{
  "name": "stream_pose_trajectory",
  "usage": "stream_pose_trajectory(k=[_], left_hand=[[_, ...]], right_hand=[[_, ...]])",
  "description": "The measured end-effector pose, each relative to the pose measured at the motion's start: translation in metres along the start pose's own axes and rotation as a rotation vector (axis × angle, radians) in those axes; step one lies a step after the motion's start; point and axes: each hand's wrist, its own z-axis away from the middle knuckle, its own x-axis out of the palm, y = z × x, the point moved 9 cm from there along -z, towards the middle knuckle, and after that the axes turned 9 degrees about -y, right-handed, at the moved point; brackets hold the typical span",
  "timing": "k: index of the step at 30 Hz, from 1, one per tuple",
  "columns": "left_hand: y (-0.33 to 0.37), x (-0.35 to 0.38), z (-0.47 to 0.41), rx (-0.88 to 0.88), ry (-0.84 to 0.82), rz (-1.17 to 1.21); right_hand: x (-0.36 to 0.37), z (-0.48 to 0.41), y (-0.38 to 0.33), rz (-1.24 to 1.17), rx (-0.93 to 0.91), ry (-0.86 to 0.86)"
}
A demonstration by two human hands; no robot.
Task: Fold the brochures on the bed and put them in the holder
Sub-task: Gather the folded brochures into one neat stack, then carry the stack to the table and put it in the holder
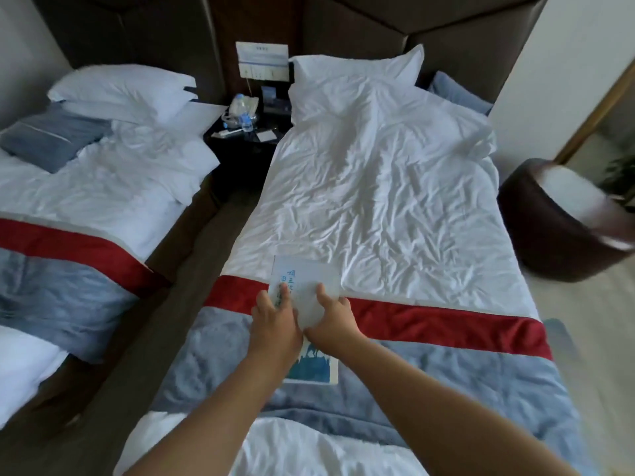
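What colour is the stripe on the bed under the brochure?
Red; the stripe runs across the bed, clearest in the head view.

Left forearm point(220, 403): bare, no sleeve in view
Right forearm point(446, 400): bare, no sleeve
Wrists: no watch, no bands

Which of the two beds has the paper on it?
The bed on the right, the one both hands are on. The brochure lies across its red stripe. The bed on the left has only pillows and covers.
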Motion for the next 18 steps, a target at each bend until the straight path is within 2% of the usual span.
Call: stream_pose_trajectory(k=[5,11,14,18], left_hand=[[0.097,-0.076,0.009,0.147,0.048,0.083],[0.22,-0.15,0.027,0.322,0.06,0.007],[0.286,-0.168,0.041,0.409,0.043,-0.045],[0.376,-0.159,0.077,0.59,0.001,-0.102]], right_hand=[[-0.108,0.053,-0.029,0.058,-0.034,0.132],[-0.225,0.122,-0.042,0.048,-0.003,0.321],[-0.277,0.169,-0.036,0.078,0.058,0.434],[-0.33,0.246,0.007,-0.004,0.162,0.627]])
